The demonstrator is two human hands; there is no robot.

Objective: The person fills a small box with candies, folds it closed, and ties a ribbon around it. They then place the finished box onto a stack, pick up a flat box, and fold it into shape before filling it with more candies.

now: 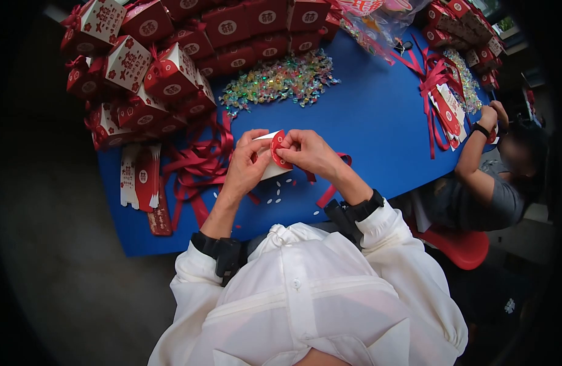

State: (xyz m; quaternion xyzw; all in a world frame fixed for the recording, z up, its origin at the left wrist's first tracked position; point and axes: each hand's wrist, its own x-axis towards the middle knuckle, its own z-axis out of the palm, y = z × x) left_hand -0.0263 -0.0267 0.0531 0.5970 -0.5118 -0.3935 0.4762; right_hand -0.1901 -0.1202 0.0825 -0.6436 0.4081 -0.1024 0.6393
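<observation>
Between my hands, just above the blue table, is a small red and white gift box (273,170), partly covered by my fingers. My left hand (247,163) grips its left side with bent fingers. With fingertips pinched, my right hand (309,152) holds the box's curved red flap (277,150). A dark red ribbon (330,194) lies by the box, its end near my right wrist. Small white paper bits (275,196) are scattered on the table below the box.
Finished red gift boxes (226,27) are stacked at the back left. Wrapped candies (287,79) form a pile behind my hands. Loose ribbons (199,152) and flat box blanks (141,174) lie left. At right, a co-worker (494,177) sits near more ribbons (436,76) and candies.
</observation>
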